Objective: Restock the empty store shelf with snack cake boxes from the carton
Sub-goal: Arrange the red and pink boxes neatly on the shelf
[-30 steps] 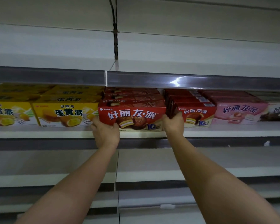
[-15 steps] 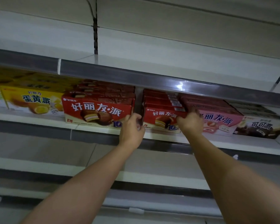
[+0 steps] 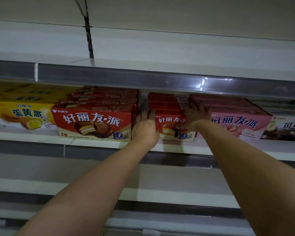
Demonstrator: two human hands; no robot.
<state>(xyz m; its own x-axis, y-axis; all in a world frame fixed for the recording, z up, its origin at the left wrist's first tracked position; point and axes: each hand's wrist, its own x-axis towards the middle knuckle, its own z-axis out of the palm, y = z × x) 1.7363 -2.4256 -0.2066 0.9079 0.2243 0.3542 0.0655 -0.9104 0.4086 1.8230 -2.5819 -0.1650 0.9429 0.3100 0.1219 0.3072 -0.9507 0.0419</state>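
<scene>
left hand (image 3: 146, 129) fingers straight, flat on the left side of the small red box (image 3: 173, 126) | right hand (image 3: 195, 116) fingers spread over its top right corner | box between both hands, on the shelf (image 3: 99, 143) | left of fingers: 1 big red box (image 3: 94, 123), 1 yellow box (image 3: 24, 116) | right: 1 pink box (image 3: 237, 125), 1 dark box (image 3: 286, 128)

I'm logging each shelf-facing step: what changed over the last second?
Both hands left the wide red box and shifted right to the narrow red box. The left hand now lies flat with straight fingers at its left side; the right hand spreads over its right top corner. The yellow box, pink box and dark box kept their places in the row.
</scene>
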